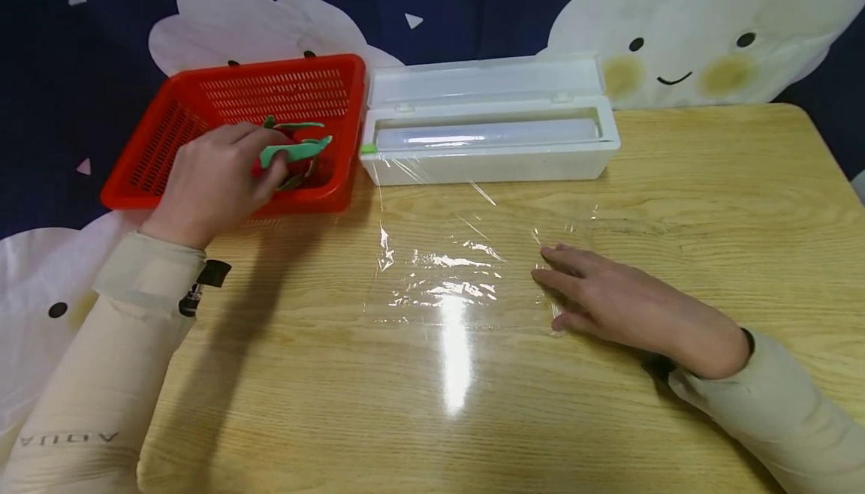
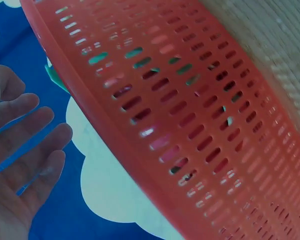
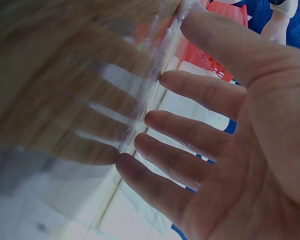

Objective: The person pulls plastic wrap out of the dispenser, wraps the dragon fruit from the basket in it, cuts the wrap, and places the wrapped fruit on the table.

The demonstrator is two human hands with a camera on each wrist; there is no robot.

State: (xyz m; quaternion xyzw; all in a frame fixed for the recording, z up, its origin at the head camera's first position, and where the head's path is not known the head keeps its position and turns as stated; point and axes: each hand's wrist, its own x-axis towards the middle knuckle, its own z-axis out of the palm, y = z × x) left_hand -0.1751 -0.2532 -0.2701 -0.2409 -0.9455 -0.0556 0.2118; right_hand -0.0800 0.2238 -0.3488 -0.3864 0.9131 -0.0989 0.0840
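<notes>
My left hand (image 1: 216, 171) reaches over the red basket (image 1: 354, 134), beside a curved green piece (image 1: 297, 150) whose kind I cannot tell. Fingers look spread and relaxed in the left wrist view, where the hand (image 2: 30, 135) appears empty and the green tip (image 2: 55, 79) shows past the rim. Clear cling film (image 1: 446, 261) lies over the wooden table, drawn from a roll (image 1: 486, 134) in a white dispenser box (image 1: 489, 167). At the film's right edge, the fingertips of my right hand (image 1: 608, 295) touch it with fingers extended; the right wrist view shows the hand (image 3: 230, 150) against the film (image 3: 145, 95).
Dark and green items lie inside the basket, partly hidden by my left hand. The dispenser's lid (image 1: 486, 81) stands open at the back. A small green tab (image 1: 368, 149) sits at its left front corner. Behind the table (image 1: 709, 179) hangs a dark blue cloud-patterned cloth (image 1: 466, 6).
</notes>
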